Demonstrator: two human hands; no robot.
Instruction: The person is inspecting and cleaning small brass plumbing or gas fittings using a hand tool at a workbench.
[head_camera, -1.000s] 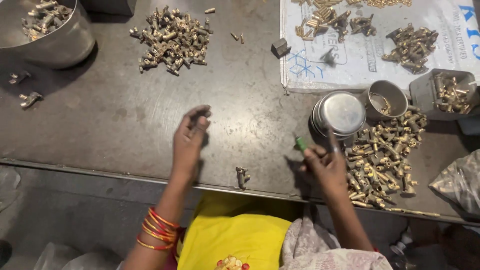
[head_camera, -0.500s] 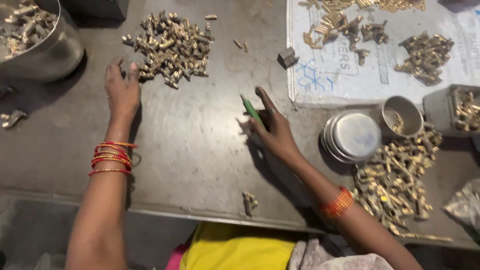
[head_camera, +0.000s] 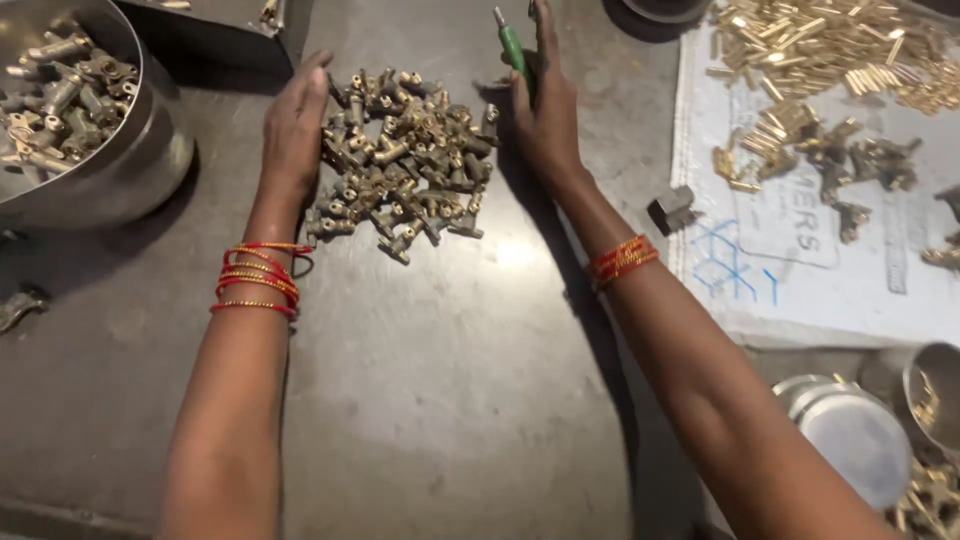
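A heap of small brass fittings (head_camera: 405, 160) lies on the dark metal table (head_camera: 450, 400). My left hand (head_camera: 293, 130) rests flat against the heap's left edge, fingers together and stretched forward. My right hand (head_camera: 545, 110) is pressed against the heap's right edge and holds a green-handled tool (head_camera: 512, 45) between thumb and fingers. Both wrists wear red and gold bangles. The heap sits between the two hands.
A steel bowl of darker fittings (head_camera: 70, 110) stands at the far left. A white sheet (head_camera: 830, 240) at the right carries several brass parts and a small grey block (head_camera: 672, 210). Steel lids and a cup (head_camera: 860, 440) sit at the lower right.
Both arms have reached forward to the heap. The left hand moved from the table's near side to the heap's left edge; the right hand carried the green tool to its right edge.
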